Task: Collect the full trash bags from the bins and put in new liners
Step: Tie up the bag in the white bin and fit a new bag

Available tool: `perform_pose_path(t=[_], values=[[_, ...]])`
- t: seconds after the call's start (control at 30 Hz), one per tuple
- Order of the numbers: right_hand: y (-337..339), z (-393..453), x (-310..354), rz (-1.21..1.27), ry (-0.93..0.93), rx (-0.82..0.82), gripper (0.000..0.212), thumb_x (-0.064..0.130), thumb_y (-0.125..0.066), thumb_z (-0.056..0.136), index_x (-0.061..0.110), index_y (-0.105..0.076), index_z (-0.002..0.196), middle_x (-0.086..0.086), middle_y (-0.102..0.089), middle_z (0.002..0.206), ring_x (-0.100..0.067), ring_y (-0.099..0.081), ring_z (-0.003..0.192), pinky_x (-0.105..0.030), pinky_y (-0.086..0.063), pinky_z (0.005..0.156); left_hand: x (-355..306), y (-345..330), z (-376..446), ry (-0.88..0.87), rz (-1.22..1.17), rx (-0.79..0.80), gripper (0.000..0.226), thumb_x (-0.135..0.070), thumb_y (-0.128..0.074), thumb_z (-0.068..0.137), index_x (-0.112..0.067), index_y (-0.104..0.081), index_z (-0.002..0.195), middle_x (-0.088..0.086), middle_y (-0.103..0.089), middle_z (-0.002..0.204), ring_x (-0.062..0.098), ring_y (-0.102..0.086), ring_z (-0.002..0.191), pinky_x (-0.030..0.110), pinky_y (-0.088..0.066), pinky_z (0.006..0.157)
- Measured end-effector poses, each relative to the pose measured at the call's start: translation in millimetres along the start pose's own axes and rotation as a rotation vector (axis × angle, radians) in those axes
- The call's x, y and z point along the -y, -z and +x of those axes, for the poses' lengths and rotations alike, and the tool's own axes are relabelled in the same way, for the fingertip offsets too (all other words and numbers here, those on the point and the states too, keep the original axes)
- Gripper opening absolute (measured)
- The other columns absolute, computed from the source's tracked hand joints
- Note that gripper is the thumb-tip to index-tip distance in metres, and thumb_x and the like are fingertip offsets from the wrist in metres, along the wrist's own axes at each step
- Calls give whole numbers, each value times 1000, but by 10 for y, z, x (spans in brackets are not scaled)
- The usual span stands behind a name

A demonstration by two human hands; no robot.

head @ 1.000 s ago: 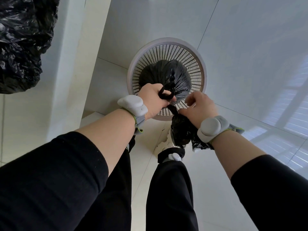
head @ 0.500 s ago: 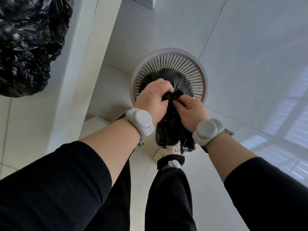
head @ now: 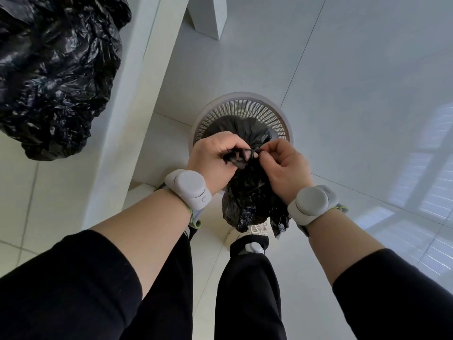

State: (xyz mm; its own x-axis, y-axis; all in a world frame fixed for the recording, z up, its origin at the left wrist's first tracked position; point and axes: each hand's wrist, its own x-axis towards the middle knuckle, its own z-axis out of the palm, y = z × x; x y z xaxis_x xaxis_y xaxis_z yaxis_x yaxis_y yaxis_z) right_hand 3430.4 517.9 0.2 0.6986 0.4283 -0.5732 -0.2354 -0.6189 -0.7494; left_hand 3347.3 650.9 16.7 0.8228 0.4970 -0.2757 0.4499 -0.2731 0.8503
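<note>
1. Above the white slatted bin, which stands on the tiled floor, a small black trash bag is held up by both hands.
2. The bag's gathered neck is gripped in the curled fingers of the left hand; a thin twisted strand is pinched by the fingers of the right hand.
3. The strand is stretched roughly level between the two hands, while the bag's long axis hangs downward below them.
4. Another dark bag is seen inside the bin.
5. The neck is judged nearer the left hand, so the coming tying move would be led by the right.
6. A large black bag lies toward the upper left.
</note>
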Motion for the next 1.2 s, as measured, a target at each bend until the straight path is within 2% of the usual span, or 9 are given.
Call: perform_pose_path(t=[0.1,0.23,0.4,0.63,0.8,0.9,0.97,1.1,1.2], values=[[123,-87,62,-24,-2,-67,9,24,-58,82,29,-57,75,19,-57,53,2,-46,48,-13,-39,49,-236,43,-11,42,-113,10,5,-15,-76,77,-10,-74,78,3,-69,71,17,-65,67,26,-53,63],[394,-237,189,-26,-18,-106,8,22,-60,82,26,-58,75,12,-58,61,2,-47,51,-11,-39,49,-644,5,-6,223,-210,35,7,-21,-77,76,-16,-73,73,-2,-71,68,7,-68,63,11,-48,61],[668,-353,358,-25,-24,-176,13,21,-61,80,25,-56,70,11,-56,59,0,-46,50,-13,-38,48,-1070,-25,31,280,-534,17,12,-12,-75,78,-1,-70,75,9,-71,67,21,-69,69,29,-55,74],[1232,-502,479,-16,-88,-326,15,21,-62,79,25,-55,66,9,-57,59,-4,-48,52,-9,-37,47,-1647,-166,93,298,-869,95,19,-16,-69,76,3,-70,78,8,-69,68,18,-65,64,26,-54,69],[1638,-726,478,237,-130,-480,9,20,-60,69,26,-60,62,14,-56,49,-3,-46,45,-18,-39,44,-1946,-416,172,314,-898,137,11,-17,-71,76,-11,-73,67,8,-71,72,19,-66,66,30,-54,70],[1778,-861,433,329,-134,-548,4,26,-59,59,25,-61,62,5,-62,55,-10,-50,51,-24,-40,48,-2043,-580,222,300,-871,144,9,-18,-70,77,-15,-72,69,1,-71,71,18,-68,71,39,-53,84],[1817,-917,360,332,-130,-574,10,30,-58,56,25,-60,65,-2,-67,62,-11,-53,53,-25,-41,49,-2042,-700,252,319,-816,133,8,-18,-69,78,-16,-69,70,-1,-71,70,17,-69,71,34,-52,81],[1789,-890,161,345,-178,-550,5,26,-56,61,28,-59,65,9,-72,67,-3,-58,53,-19,-43,48,-1883,-948,264,410,-678,138,15,-14,-67,86,-19,-65,72,-6,-71,68,15,-71,74,26,-50,72],[1788,-769,-43,261,-259,-523,15,38,-56,58,28,-58,69,1,-73,78,-15,-62,64,-35,-51,60,-1712,-1141,237,449,-558,145,9,-15,-67,86,-18,-70,78,1,-74,80,28,-71,88,35,-52,80]])
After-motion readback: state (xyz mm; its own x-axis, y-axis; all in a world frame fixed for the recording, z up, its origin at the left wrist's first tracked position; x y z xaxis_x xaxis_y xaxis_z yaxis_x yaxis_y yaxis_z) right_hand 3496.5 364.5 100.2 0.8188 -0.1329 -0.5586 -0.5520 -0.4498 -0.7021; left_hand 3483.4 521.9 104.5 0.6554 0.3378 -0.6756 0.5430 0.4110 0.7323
